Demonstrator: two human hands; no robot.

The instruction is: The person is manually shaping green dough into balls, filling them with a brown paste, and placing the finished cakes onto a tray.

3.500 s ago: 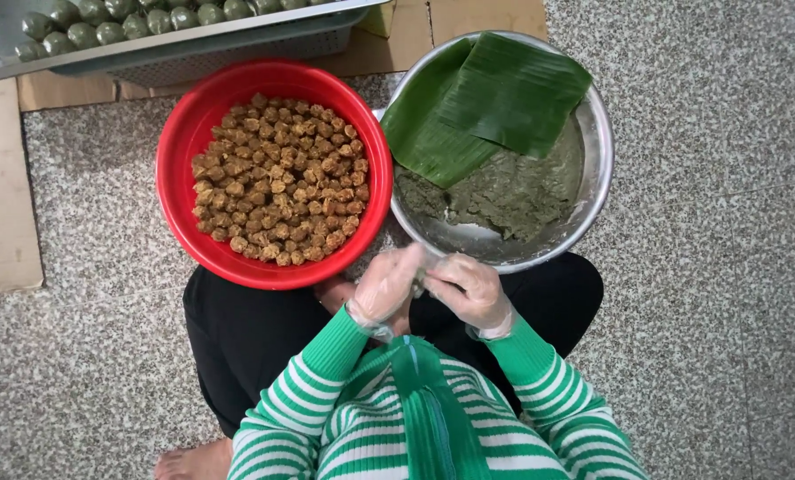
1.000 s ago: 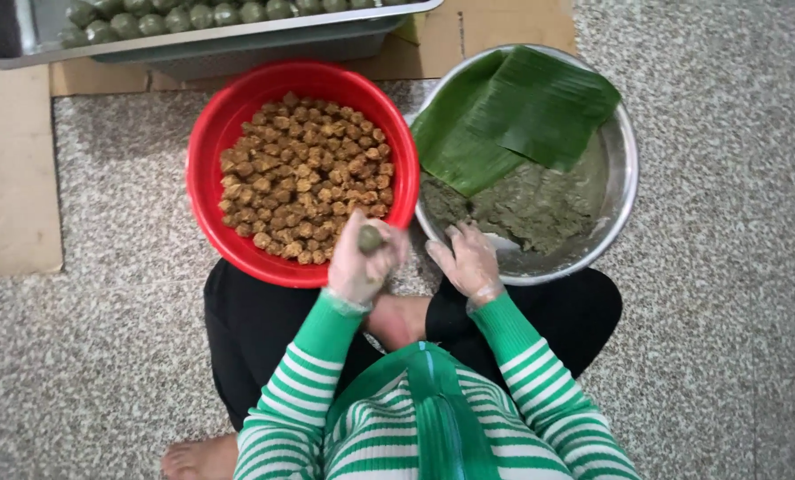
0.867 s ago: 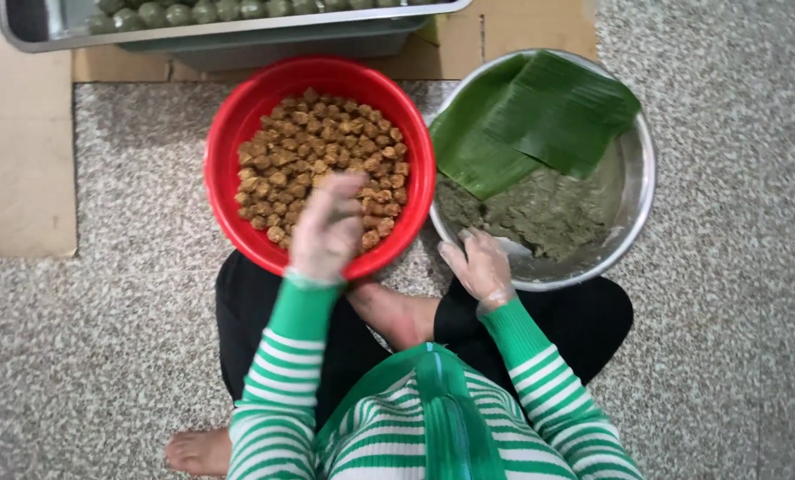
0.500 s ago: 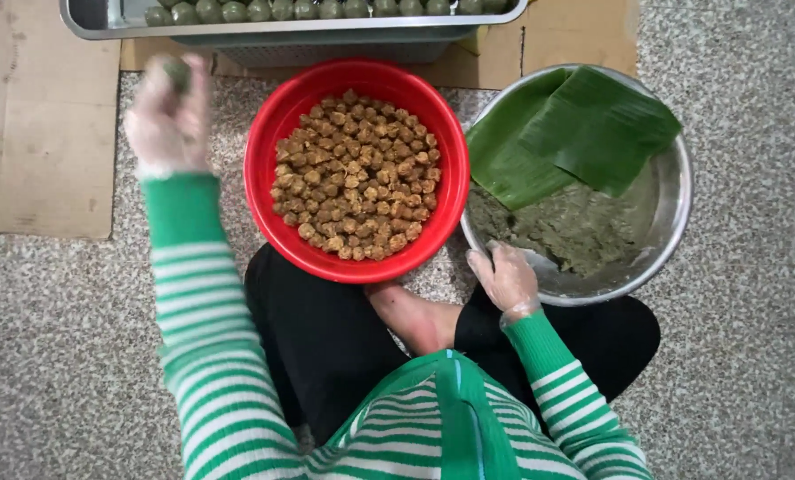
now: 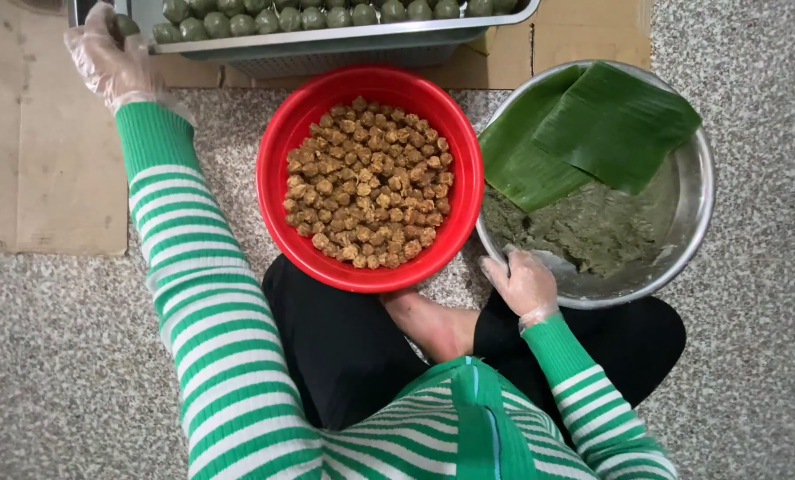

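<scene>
The metal tray (image 5: pixel 326 40) is cut off by the top edge of the view, so we see only its near rim and one row of green dough balls (image 5: pixel 317 16). Our left hand (image 5: pixel 108 58), in a thin clear glove, is stretched out to the tray's left corner; its fingertips run out of view and blur against the rim. A green ball (image 5: pixel 128 25) sits right at that corner, touching the fingers, but we cannot tell whether the hand grips it or has let go. Being round, the ball has no long axis or heading to speak of.

Our right hand (image 5: pixel 524 283), also gloved, rests on the near left rim of the steel bowl (image 5: pixel 695 231), fingers loosely curled over the edge and holding nothing that we can see. Inside lies grey-green dough (image 5: pixel 584 233), partly hidden under two folded banana leaves (image 5: pixel 593 129) whose long axis runs from the bowl's near left to its far right.

Between the hands stands the red plastic basin (image 5: pixel 282 151) of brown filling balls (image 5: pixel 368 182), just beside the bowl. All of it sits on a speckled floor (image 5: pixel 60 356), with cardboard (image 5: pixel 37 151) under the tray's side.
</scene>
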